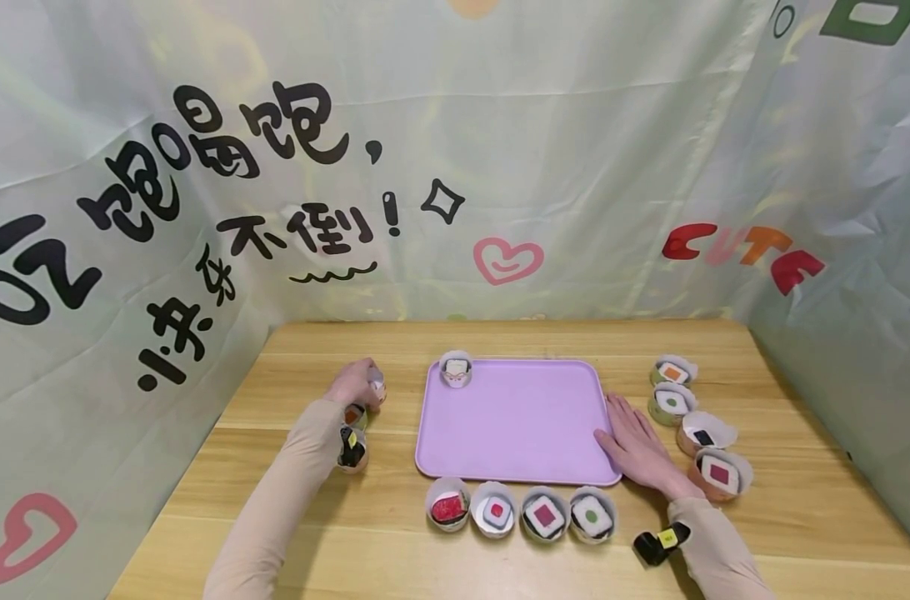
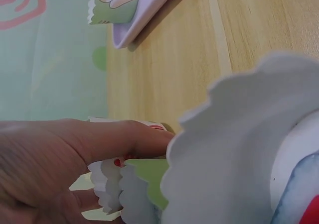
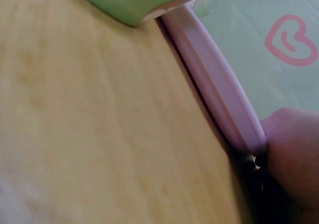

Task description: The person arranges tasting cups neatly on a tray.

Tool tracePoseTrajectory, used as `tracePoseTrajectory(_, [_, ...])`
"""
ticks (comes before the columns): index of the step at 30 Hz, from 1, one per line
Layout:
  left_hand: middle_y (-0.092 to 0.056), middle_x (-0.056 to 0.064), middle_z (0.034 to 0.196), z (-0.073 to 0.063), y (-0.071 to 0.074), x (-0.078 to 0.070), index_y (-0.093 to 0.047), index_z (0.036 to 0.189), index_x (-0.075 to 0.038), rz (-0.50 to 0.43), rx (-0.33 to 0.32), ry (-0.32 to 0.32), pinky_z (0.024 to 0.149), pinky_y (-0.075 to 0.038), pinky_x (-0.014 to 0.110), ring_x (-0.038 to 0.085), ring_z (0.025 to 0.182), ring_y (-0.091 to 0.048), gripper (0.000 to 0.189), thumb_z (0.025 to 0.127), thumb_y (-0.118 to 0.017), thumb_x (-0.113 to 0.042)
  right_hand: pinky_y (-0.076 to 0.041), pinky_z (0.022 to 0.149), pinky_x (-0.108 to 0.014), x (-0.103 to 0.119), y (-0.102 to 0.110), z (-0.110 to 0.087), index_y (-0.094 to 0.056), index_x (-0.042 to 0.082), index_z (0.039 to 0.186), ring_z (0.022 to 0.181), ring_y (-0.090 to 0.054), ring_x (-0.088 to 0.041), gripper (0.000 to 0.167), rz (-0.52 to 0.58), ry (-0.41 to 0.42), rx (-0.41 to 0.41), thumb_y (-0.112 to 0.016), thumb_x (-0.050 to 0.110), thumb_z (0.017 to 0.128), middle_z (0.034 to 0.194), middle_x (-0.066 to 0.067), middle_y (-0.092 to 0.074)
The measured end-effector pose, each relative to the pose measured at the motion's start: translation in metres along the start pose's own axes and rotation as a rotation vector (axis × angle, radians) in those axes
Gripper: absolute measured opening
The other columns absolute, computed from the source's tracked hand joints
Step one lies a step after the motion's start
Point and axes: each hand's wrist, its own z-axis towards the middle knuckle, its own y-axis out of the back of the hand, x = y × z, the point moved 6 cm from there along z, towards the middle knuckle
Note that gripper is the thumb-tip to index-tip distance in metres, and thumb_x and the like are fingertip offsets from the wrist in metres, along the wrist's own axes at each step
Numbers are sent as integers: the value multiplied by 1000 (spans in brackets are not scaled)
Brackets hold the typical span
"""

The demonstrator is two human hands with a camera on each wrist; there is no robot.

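At the far end of the left row of small paper cups, my left hand [image 1: 350, 385] grips a white cup [image 1: 377, 387] with its thumb and fingers around the side. In the left wrist view, my left hand [image 2: 114, 142] partly hides that cup behind nearer scalloped rims. Two more cups, one with an orange-topped piece [image 1: 355, 415] and one with a black-wrapped piece [image 1: 353, 448], stand nearer me. My right hand [image 1: 638, 442] lies with straight fingers along the right edge of a lilac tray [image 1: 515, 417]. One cup [image 1: 456, 370] stands in the tray's far left corner.
Along the tray's near edge stand several cups holding sushi-like pieces, from a red-topped one [image 1: 449, 507] to a green-dotted one [image 1: 592, 515]. Another line of cups, including one with a dark red square [image 1: 721, 475], stands right of my right hand. A printed cloth [image 1: 575, 167] encloses the table.
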Motion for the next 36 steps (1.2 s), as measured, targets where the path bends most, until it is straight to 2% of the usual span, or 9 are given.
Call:
tracePoseTrajectory(5, [-59, 28, 126, 1, 4, -1, -56, 126, -2, -32, -48, -29, 84, -56, 48, 40, 108, -59, 66, 67, -85, -2, -6, 121, -67, 0, 1, 0, -18, -16, 153, 151, -9, -54, 72, -3, -2, -1, -45, 31, 106, 162, -37, -11])
tracePoseTrajectory(11, [-61, 29, 126, -2, 9, -6, -56, 129, 0, -57, -104, -93, 88, -54, 51, 40, 108, -60, 59, 75, -80, -6, -6, 121, -67, 0, 2, 1, -17, -16, 153, 151, -8, -55, 72, 2, 0, 0, -45, 31, 106, 162, -38, -11])
tracePoseTrajectory(19, [-61, 27, 128, -7, 14, -14, -55, 130, -2, -101, -162, -128, 94, -53, 52, 38, 111, -58, 60, 78, -82, -12, -6, 121, -67, 1, 1, 0, -17, -17, 153, 151, -8, -55, 72, 4, 2, -2, -45, 30, 106, 162, -38, -11])
tracePoseTrajectory(27, [-61, 22, 125, -11, 13, -18, -51, 136, -4, -166, -230, -166, 88, -54, 46, 33, 107, -59, 71, 76, -84, -23, -5, 121, -67, 2, 2, -1, -17, -17, 153, 151, -8, -55, 72, 18, -1, 3, -45, 30, 106, 162, -38, -11])
tracePoseTrajectory(36, [-65, 18, 115, -13, 13, -30, -56, 130, -5, -229, -302, -225, 85, -54, 42, 30, 100, -61, 66, 75, -86, -26, -5, 121, -68, 2, 1, -1, -17, -18, 152, 150, -9, -56, 71, 13, 1, -2, -45, 29, 106, 161, -39, -11])
